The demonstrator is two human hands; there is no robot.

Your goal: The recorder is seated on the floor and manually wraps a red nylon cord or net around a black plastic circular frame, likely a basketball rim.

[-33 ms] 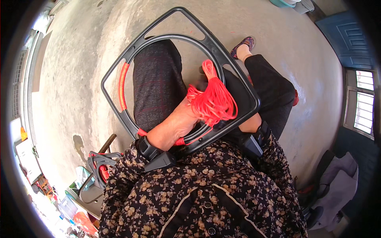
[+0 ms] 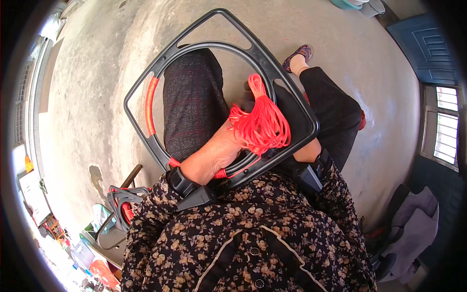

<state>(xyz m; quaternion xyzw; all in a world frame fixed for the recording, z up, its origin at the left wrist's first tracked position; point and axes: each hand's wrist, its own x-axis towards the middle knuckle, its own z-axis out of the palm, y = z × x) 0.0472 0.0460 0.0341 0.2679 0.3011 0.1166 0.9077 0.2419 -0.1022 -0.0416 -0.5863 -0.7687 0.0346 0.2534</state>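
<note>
We log the black plastic frame (image 2: 292, 104) resting across the lap, left hand (image 2: 214, 158) closed on a bundle of red cord (image 2: 260, 124) at the frame's inner ring, red wrapping (image 2: 151, 106) on the ring's left arc, right hand (image 2: 307, 152) mostly hidden under the frame's right edge, grip cannot be told, spare frames (image 2: 124, 200) on the concrete floor (image 2: 87, 97) left of the lap.
</note>
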